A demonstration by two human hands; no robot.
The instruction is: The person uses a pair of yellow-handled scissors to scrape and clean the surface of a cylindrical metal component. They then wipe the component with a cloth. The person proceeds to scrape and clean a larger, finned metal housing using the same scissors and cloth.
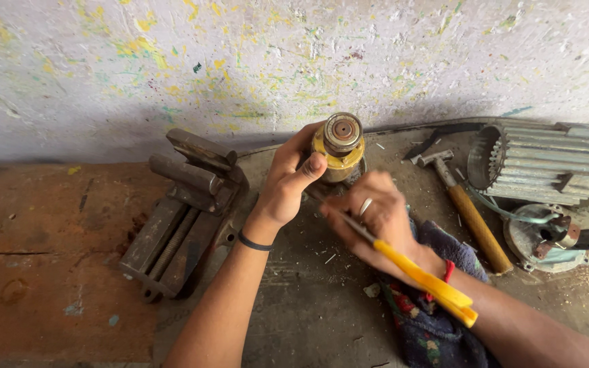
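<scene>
Bench [308, 320] w/ vise [178, 211], paint-flecked wall [240, 61] behind

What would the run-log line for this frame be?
left hand: grips yellowed motor rotor upright | right hand: holds yellow-handled screwdriver, tip at rotor base | nearby: bench vise, hammer

Take the bench vise [184, 215] as your landmark: your left hand [286, 185] sits just right of it, wrapped around the cylindrical motor part [339, 148], and your right hand [375, 219] lies right of that again, touching the part's base and holding a screwdriver [414, 271]. Under your right wrist lies a cloth [438, 327]. Farther right of the vise lies the hammer [465, 211], then the ribbed motor housing [547, 163] against the wall [294, 61], with the end cover [547, 238] in front of it.
</scene>
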